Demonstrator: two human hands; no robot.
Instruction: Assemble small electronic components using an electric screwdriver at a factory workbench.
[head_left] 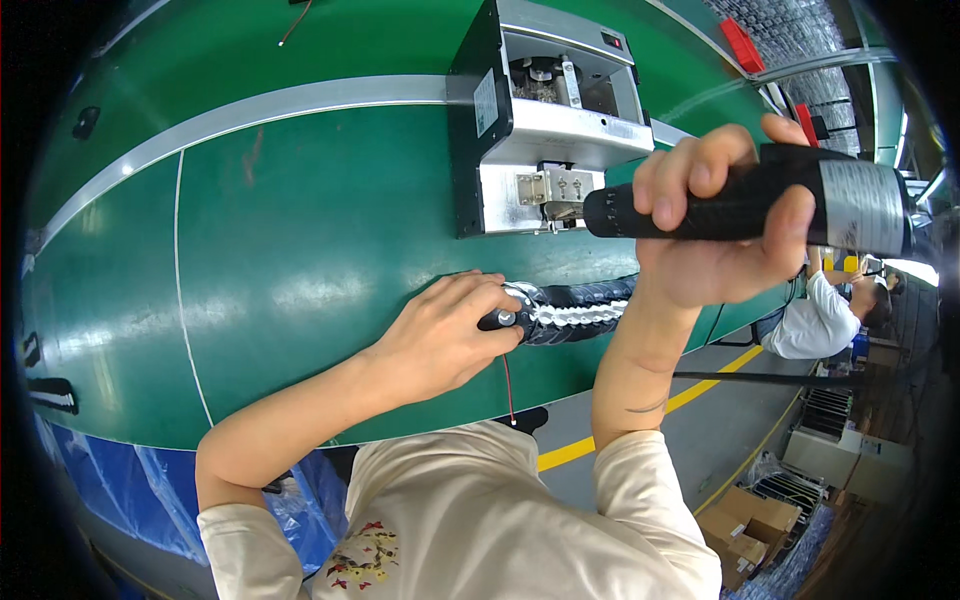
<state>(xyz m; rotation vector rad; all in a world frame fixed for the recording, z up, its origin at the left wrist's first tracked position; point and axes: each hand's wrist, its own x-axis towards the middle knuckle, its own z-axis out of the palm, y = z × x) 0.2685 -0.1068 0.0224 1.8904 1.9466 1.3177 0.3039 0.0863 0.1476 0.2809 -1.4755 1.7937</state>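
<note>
1. Head view: held black driver raised in right hand, fingers wrapped round barrel, thumb closed across near side.
2. Pinched black end piece in left hand, fingers curled over from far side, thumb at near side, low over table.
3. Found end piece joined to long black-and-white part, lying by table's near edge, right of middle. Lost rest of it behind right forearm.
4. Saw driver nose overlapping front block of metal-cased machine, set toward table's far edge. Could not tell touching from apart; could not make out bit.
5. Judged wrist control most important: called for straight, unhurried approach, barrel in line with bit, no side load on nose.
6. Seemed worth a light, even left pinch: enough to stop end piece rolling, not enough to twist it. Needed fingertips clear of silver spot on it.
7. Noted thin red wire running from part to table's near edge. Probably wanted slack there, well away from snagging or trapping under part.
</note>
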